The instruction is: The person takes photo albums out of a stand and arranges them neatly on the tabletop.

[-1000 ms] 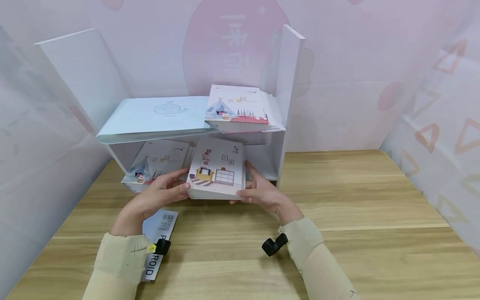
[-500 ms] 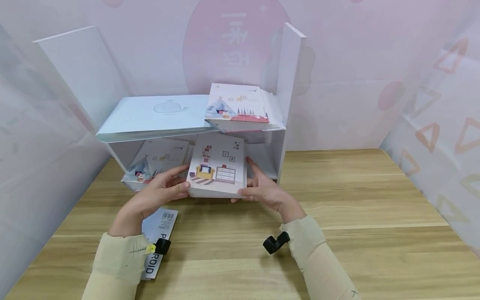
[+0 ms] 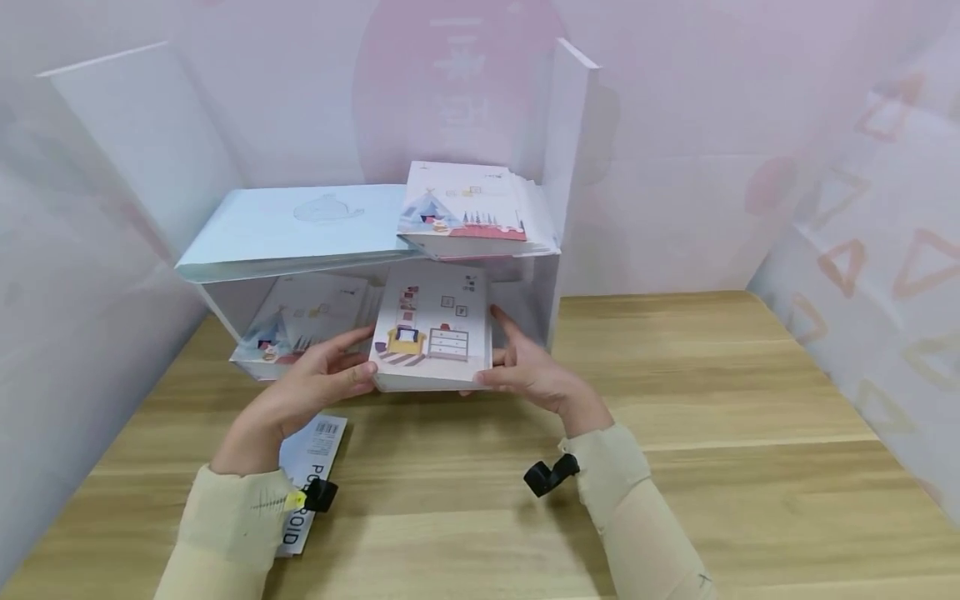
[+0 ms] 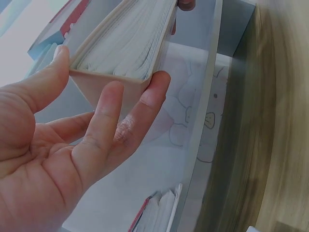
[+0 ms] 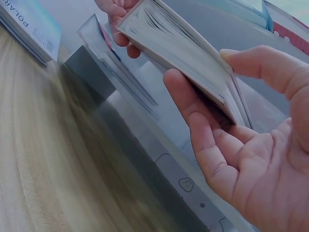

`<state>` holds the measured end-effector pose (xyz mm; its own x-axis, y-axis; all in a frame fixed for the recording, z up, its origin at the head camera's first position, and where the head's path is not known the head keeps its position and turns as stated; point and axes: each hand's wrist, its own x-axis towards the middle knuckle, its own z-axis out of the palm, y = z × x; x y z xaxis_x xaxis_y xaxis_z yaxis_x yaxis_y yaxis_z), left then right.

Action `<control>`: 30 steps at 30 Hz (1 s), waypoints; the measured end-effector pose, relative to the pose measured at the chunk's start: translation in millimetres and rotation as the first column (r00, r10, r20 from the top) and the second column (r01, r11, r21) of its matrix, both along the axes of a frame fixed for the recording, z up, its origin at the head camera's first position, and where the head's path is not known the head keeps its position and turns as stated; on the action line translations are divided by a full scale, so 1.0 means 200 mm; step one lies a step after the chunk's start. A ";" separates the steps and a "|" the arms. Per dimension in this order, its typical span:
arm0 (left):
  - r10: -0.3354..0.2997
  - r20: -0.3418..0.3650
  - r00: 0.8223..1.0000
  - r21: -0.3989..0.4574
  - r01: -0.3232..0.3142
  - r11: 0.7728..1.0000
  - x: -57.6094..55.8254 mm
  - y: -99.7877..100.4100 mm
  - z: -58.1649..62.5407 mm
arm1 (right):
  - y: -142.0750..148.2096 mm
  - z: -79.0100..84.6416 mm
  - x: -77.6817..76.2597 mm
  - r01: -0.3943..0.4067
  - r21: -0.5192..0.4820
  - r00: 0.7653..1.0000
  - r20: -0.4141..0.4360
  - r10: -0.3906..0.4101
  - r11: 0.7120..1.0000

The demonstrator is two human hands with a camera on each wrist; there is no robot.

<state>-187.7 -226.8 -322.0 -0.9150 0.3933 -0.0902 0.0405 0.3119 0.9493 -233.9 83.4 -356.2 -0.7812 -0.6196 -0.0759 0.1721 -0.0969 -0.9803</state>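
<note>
Head view: books [image 3: 465,202] above held book [image 3: 427,325]

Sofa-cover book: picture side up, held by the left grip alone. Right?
Not alone: the head view shows the right grip holding it too, opposite the left grip. The sofa-cover book is picture side up.

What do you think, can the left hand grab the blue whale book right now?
Probably not without letting go: the left hand holds the yellow-chair book. Nothing seems to cover the left side of the blue whale book, though.
</note>
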 end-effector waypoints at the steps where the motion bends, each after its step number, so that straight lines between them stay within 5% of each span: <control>1: 0.006 0.002 1.000 0.002 -0.006 1.000 0.01 0.00 0.00 | 0.00 0.01 0.00 -0.007 -0.003 1.000 0.003 0.007 1.000; 18: 0.013 -0.023 1.000 -0.070 -0.015 0.997 0.06 -0.05 0.02 | -0.04 0.01 0.06 -0.060 0.040 0.998 -0.003 0.060 0.997; 30: -0.019 -0.031 0.999 -0.019 0.018 1.000 0.09 -0.03 0.03 | 0.00 0.03 0.09 -0.086 0.012 0.996 -0.020 0.086 0.996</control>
